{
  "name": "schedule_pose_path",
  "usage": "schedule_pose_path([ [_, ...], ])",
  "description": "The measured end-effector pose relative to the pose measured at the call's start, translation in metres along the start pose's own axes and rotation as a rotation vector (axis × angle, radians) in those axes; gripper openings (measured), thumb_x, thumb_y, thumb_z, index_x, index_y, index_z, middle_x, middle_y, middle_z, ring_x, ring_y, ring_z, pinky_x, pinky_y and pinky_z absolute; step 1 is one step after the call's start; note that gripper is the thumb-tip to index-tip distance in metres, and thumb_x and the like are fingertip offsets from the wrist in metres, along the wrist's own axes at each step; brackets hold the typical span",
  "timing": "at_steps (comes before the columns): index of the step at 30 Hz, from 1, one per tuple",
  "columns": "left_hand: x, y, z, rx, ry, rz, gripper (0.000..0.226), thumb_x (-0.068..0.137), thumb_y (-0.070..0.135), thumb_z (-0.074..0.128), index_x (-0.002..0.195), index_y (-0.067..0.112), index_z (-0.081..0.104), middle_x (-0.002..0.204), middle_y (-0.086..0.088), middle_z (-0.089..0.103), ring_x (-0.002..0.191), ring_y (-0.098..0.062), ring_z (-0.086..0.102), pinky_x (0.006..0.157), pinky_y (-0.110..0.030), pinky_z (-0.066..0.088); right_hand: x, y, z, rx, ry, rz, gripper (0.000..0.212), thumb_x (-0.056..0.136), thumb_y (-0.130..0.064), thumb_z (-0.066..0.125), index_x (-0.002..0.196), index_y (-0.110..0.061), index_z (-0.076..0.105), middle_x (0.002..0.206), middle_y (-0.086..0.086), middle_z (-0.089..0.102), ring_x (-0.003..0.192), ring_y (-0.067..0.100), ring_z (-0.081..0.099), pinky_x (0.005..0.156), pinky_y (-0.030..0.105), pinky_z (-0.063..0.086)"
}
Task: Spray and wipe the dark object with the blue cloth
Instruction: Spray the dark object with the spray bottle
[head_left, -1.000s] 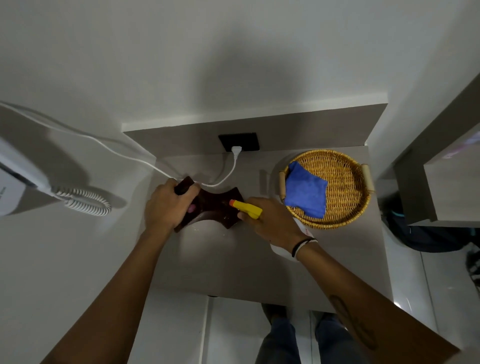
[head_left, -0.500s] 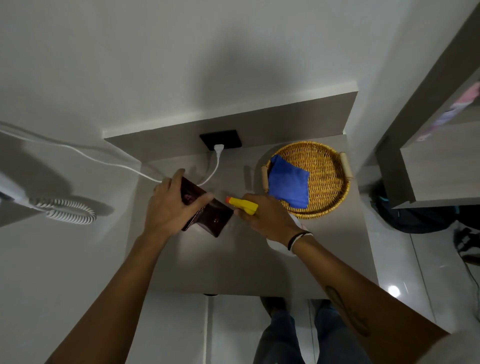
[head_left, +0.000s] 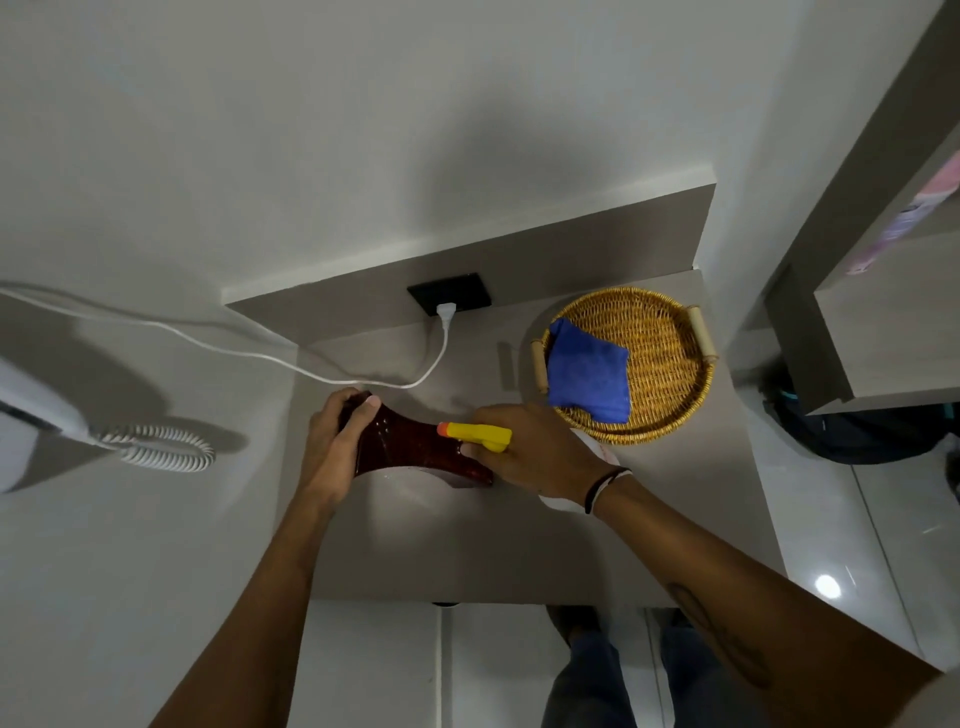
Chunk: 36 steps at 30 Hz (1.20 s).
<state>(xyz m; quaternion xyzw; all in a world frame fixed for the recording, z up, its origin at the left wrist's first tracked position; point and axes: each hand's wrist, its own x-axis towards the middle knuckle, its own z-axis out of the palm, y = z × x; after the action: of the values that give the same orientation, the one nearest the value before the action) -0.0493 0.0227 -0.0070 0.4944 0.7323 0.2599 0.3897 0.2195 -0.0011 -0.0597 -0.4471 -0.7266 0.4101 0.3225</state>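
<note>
The dark object (head_left: 415, 453), a glossy dark-red curved piece, lies on the grey counter (head_left: 467, 540) with small droplets on its surface. My left hand (head_left: 337, 441) grips its left end. My right hand (head_left: 530, 452) holds a spray bottle (head_left: 475, 435) with a yellow head and orange nozzle, pointed left over the object; the white bottle body is mostly hidden under my hand. The folded blue cloth (head_left: 589, 376) lies in the left part of a round wicker basket (head_left: 670, 374) at the back right of the counter.
A white cable (head_left: 291, 361) runs from a black wall socket (head_left: 449, 301) across the counter's back left. A white wall phone with a coiled cord (head_left: 161, 449) hangs at the left. A grey cabinet (head_left: 883, 322) stands at the right. My legs show below the counter edge.
My left hand has turned the dark object from tilted up back to lying long-side across the counter. The spray nozzle now sits directly over it, and droplets show on its surface.
</note>
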Motion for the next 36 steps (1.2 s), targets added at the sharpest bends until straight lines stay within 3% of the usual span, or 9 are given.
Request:
schedule_pose_path([
  [3,0.003,-0.008,-0.004,-0.031,0.001,-0.060,0.052,0.083,0.072,0.066,0.118,0.034,0.068,0.133,-0.020,0.061,0.118,-0.034,0.068,0.102,-0.050,0.058,0.005,-0.003,0.003,-0.039,-0.007,-0.010,0.024,0.100,-0.038,0.067,0.092,-0.015,0.069,0.079,0.001,0.069,0.069,0.018,0.062,0.065,0.040,0.054],
  [7,0.005,-0.013,-0.008,-0.031,-0.024,-0.063,0.055,0.084,0.077,0.062,0.121,0.037,0.066,0.136,-0.020,0.058,0.121,-0.032,0.066,0.108,-0.055,0.055,0.011,-0.005,0.006,-0.048,-0.012,-0.036,0.021,0.099,-0.040,0.067,0.085,-0.025,0.062,0.074,-0.013,0.056,0.066,0.011,0.053,0.062,0.035,0.049],
  [11,0.005,-0.016,-0.008,0.007,-0.011,-0.037,0.052,0.081,0.087,0.058,0.116,0.049,0.066,0.133,-0.007,0.057,0.119,-0.023,0.065,0.107,-0.051,0.056,0.015,-0.006,0.010,-0.065,-0.030,-0.010,0.023,0.099,-0.040,0.066,0.090,-0.019,0.065,0.076,-0.010,0.056,0.069,0.014,0.056,0.065,0.044,0.054],
  [14,0.004,-0.015,-0.007,0.039,-0.007,-0.029,0.064,0.072,0.097,0.055,0.117,0.052,0.064,0.130,-0.002,0.055,0.118,-0.020,0.064,0.107,-0.051,0.055,0.016,-0.005,0.011,-0.045,-0.052,-0.004,0.023,0.100,-0.040,0.066,0.087,-0.020,0.062,0.076,-0.009,0.055,0.069,0.016,0.056,0.065,0.045,0.054],
  [23,0.003,-0.010,-0.005,0.062,-0.004,-0.015,0.054,0.084,0.082,0.058,0.121,0.044,0.064,0.130,-0.007,0.057,0.117,-0.025,0.065,0.105,-0.053,0.057,0.011,-0.007,0.010,-0.020,-0.037,0.012,0.020,0.100,-0.038,0.066,0.088,-0.023,0.060,0.076,-0.008,0.058,0.068,0.015,0.057,0.065,0.040,0.050],
  [25,0.000,-0.006,-0.002,0.129,0.029,-0.001,0.056,0.082,0.085,0.057,0.118,0.043,0.064,0.126,-0.004,0.057,0.111,-0.019,0.065,0.095,-0.037,0.058,0.009,-0.006,0.008,-0.018,-0.041,0.022,0.018,0.101,-0.037,0.065,0.089,-0.025,0.060,0.078,-0.008,0.059,0.070,0.014,0.057,0.066,0.039,0.051],
  [27,-0.003,-0.002,0.006,0.258,0.093,0.025,0.056,0.080,0.087,0.053,0.113,0.043,0.061,0.117,0.001,0.054,0.103,-0.013,0.062,0.081,-0.023,0.048,0.004,-0.002,0.004,-0.036,-0.031,0.048,0.020,0.102,-0.036,0.064,0.092,-0.018,0.065,0.079,-0.002,0.064,0.071,0.017,0.060,0.066,0.040,0.053],
  [32,-0.012,0.012,0.032,0.552,0.292,0.111,0.070,0.083,0.087,0.047,0.118,0.029,0.063,0.111,0.000,0.047,0.091,-0.023,0.059,0.076,-0.034,0.045,-0.007,0.008,-0.005,-0.078,-0.016,0.113,0.016,0.102,-0.035,0.065,0.095,-0.020,0.066,0.078,-0.011,0.057,0.067,0.010,0.055,0.060,0.024,0.040],
  [36,-0.017,0.027,0.048,0.718,0.321,0.120,0.085,0.082,0.091,0.041,0.124,0.020,0.065,0.108,-0.005,0.046,0.096,-0.034,0.065,0.071,-0.039,0.051,-0.014,0.013,-0.009,-0.100,-0.057,0.151,0.015,0.103,-0.036,0.063,0.092,-0.025,0.062,0.071,-0.015,0.052,0.064,0.003,0.052,0.060,0.023,0.040],
])
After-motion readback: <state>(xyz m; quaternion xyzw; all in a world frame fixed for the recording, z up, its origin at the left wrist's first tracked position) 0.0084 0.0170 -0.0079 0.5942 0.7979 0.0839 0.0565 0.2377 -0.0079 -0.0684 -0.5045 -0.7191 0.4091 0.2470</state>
